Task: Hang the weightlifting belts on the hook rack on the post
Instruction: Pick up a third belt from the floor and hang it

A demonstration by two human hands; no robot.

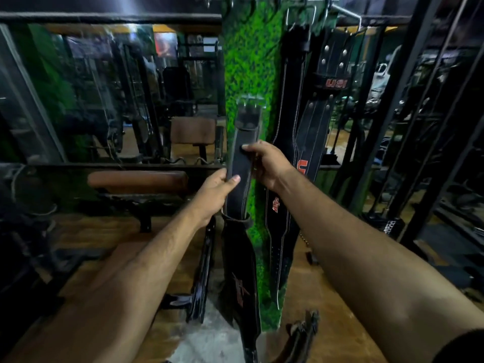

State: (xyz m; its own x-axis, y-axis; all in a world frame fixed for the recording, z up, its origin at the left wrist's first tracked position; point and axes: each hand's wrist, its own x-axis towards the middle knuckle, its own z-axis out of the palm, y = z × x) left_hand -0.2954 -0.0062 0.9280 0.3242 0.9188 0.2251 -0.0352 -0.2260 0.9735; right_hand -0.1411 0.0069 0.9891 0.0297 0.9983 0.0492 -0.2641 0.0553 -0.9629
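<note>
1. We are holding one black weightlifting belt (242, 163) upright in front of the green post (251, 74), with its metal buckle (250, 100) at the top and its wide padded part hanging down toward the floor.
2. We are clamping the left hand (217, 192) on the left edge of the belt strap, thumb lying across its near face.
3. We are clamping the right hand (267, 163) on the strap just above the left hand, thumb pressing the near face and fingers wrapping behind.
4. We are seeing two more belts already hanging on the right side of the post: a stitched black belt (286, 153) just right of the held one, and a studded belt (324, 82) marked "USI" farther right.
5. We are noting that the hook rack at the top of the post is mostly cut off by the frame edge; its hooks cannot be made out clearly.
6. We are seeing a padded bench (138, 179) to the left, standing apart from the post.
7. We are seeing another dark belt (303, 334) lying on the floor near the post base.
</note>
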